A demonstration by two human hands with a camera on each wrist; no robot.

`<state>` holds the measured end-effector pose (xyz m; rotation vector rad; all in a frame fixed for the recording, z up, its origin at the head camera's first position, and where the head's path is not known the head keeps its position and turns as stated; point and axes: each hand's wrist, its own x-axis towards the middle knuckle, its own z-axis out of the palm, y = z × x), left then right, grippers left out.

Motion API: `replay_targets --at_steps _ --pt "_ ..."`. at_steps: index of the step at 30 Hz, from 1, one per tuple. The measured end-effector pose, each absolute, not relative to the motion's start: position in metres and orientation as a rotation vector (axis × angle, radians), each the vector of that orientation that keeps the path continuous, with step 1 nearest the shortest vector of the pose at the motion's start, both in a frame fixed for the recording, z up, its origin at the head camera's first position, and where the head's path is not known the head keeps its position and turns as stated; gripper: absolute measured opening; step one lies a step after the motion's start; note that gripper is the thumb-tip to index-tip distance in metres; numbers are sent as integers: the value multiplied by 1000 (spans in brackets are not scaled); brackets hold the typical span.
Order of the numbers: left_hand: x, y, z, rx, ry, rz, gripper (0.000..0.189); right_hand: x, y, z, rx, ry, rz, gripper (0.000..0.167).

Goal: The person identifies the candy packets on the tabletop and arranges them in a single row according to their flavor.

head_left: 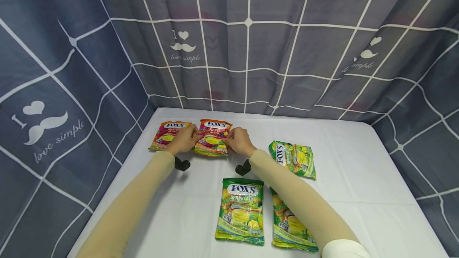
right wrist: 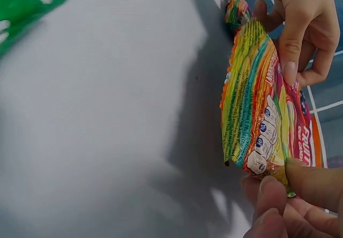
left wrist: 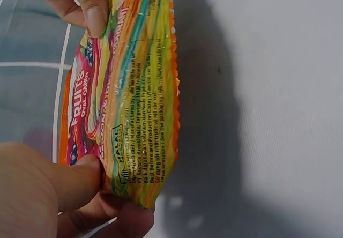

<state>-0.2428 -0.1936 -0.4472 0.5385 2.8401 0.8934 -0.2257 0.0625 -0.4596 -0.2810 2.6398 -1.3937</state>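
Both hands hold one red and orange Fox's Fruits candy bag (head_left: 212,138) near the back left of the table. My left hand (head_left: 184,139) pinches its left edge, thumb on the front. On the right edge, my right hand (head_left: 240,141) pinches it the same way. In the left wrist view the candy bag (left wrist: 134,104) shows its printed bottom fold, and the right wrist view shows the bag (right wrist: 257,104) from its other end. A second Fruits candy bag (head_left: 163,136) lies just left of it, partly behind the left hand.
On the white table (head_left: 344,162) lie green Fox's Spring Tea bags: one at front centre (head_left: 240,214), one partly under the right forearm (head_left: 292,226), and one turned sideways (head_left: 294,158) at the right. Grey checked curtains (head_left: 229,51) enclose the back and sides.
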Motion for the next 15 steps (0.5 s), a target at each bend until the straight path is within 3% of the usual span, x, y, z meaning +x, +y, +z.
replay_targets --at_steps 9,15 --pt "-253 -212 -447 434 2843 852 31 -243 39 -463 -287 2645 -1386 27" --pt "-258 -215 -449 360 2860 809 20 -250 28 -466 -225 2667 -1355 29"
